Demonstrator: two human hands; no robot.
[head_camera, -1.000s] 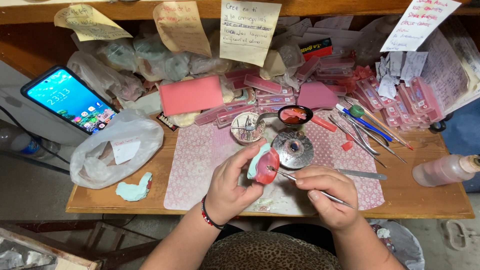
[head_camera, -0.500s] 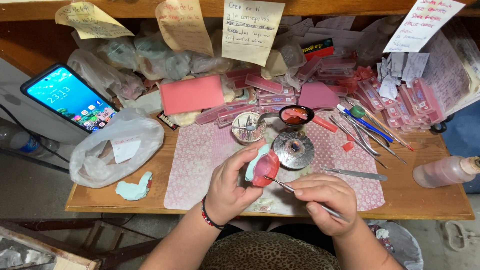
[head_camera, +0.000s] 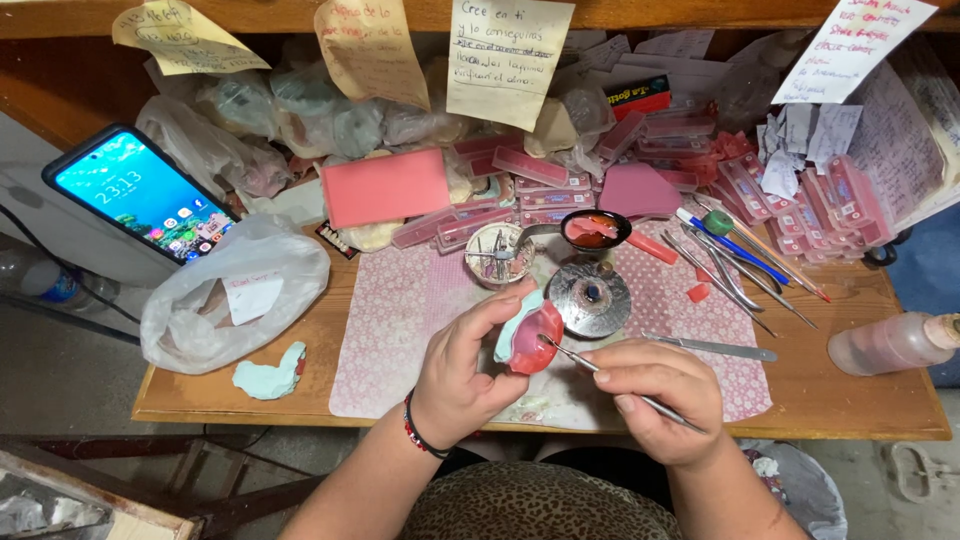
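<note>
My left hand (head_camera: 462, 372) grips a pale green dental cast covered with red wax (head_camera: 528, 338), held above the patterned mat (head_camera: 400, 320). My right hand (head_camera: 655, 395) pinches a thin metal carving tool (head_camera: 600, 370) like a pen; its tip touches the red wax. A round metal burner (head_camera: 592, 298) stands just beyond the cast. A small black dish of red wax (head_camera: 594, 230) and a cup of small tools (head_camera: 498, 255) sit behind it.
A smartphone (head_camera: 140, 195) leans at the left, with a white plastic bag (head_camera: 235, 295) and another green cast (head_camera: 268, 372) below it. Metal instruments and pens (head_camera: 740, 265) lie right. A plastic bottle (head_camera: 890, 343) lies at the right edge. Pink boxes and paper notes crowd the back.
My left hand has turned the cast slightly and lifted it a little; the tool tip in my right hand has moved up onto the red wax.
</note>
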